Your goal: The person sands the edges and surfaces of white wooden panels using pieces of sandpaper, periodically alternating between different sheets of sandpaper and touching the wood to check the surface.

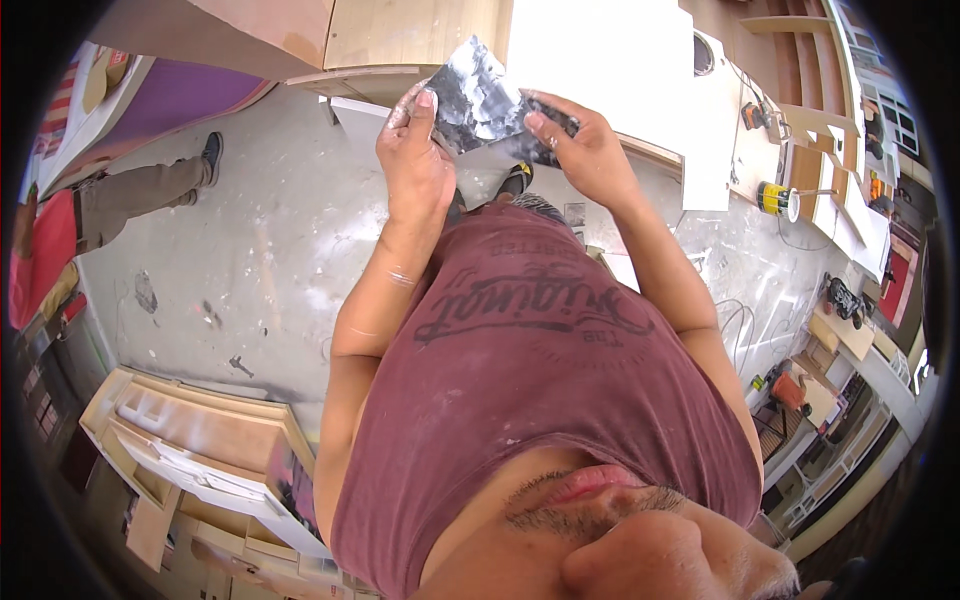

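Between my two hands, above the edge of the bench, is a dark sheet of sandpaper (pixel 478 95) coated with patchy white dust. My left hand (pixel 412 145) pinches its left edge, thumb on top and fingers behind. On the other side my right hand (pixel 588 148) grips the right edge, its thumb pressing near the corner. More dark material shows under the right fingers; I cannot tell whether it belongs to the same sheet. White dust marks my fingers.
A large white panel (pixel 600 70) lies ahead beside a pale wooden board (pixel 400 35). At right stand a yellow can (pixel 773 198) and wooden shelving (pixel 800 60). Wooden cabinet frames (pixel 200 440) are at lower left. Another person's leg (pixel 150 195) extends over the grey floor (pixel 230 270) at left.
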A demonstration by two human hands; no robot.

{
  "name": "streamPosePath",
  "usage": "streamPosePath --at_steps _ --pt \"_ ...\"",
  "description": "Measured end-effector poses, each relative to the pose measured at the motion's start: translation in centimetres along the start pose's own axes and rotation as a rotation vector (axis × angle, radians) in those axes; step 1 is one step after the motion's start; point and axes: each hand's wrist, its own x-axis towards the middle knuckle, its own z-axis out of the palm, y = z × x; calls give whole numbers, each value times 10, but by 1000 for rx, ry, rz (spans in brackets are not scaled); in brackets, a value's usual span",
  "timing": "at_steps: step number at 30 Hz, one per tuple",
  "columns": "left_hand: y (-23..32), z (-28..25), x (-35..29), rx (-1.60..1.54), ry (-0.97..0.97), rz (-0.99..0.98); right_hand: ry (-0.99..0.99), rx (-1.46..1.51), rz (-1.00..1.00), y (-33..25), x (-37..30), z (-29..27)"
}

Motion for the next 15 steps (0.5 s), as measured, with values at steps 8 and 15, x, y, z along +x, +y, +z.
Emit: streamPosePath --at_steps 8,15 --pt "15 13 -17 -16 20 80 310 202 -99 -15 -6 -18" --pt "-5 -25 -35 520 17 -40 275 -162 -83 -12 15 -8"
